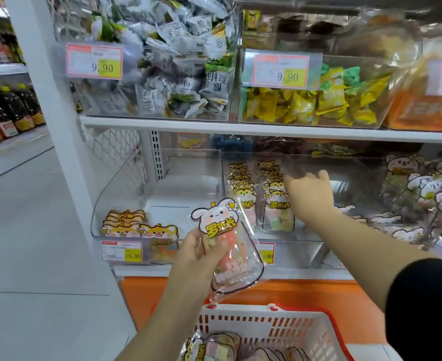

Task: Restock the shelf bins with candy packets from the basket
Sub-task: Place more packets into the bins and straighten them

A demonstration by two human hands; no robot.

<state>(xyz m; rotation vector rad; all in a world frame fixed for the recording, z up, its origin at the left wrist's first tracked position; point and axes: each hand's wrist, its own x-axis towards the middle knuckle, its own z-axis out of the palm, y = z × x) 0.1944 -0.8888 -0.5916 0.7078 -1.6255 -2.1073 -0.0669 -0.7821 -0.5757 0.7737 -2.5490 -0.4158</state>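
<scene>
My left hand (197, 252) grips a rabbit-shaped candy packet (230, 246), white head with pink sweets, held upright in front of the lower shelf. My right hand (309, 194) reaches into the middle clear bin (290, 247), fingers spread and relaxed, holding nothing, just right of the standing tiger-faced packets (277, 201). The left clear bin (110, 204) holds a few tiger-faced packets (136, 226) lying at its front. The red-rimmed white basket (279, 327) sits below at the bottom, with several more candy packets (214, 347) in it.
A right-hand bin holds bear-faced packets (428, 194). The upper shelf (214, 125) carries bins of grey-white sweets (168, 74) and yellow-green sweets (319, 102). Price tags hang on the bin fronts. An aisle floor (32, 230) and bottle shelves lie to the left.
</scene>
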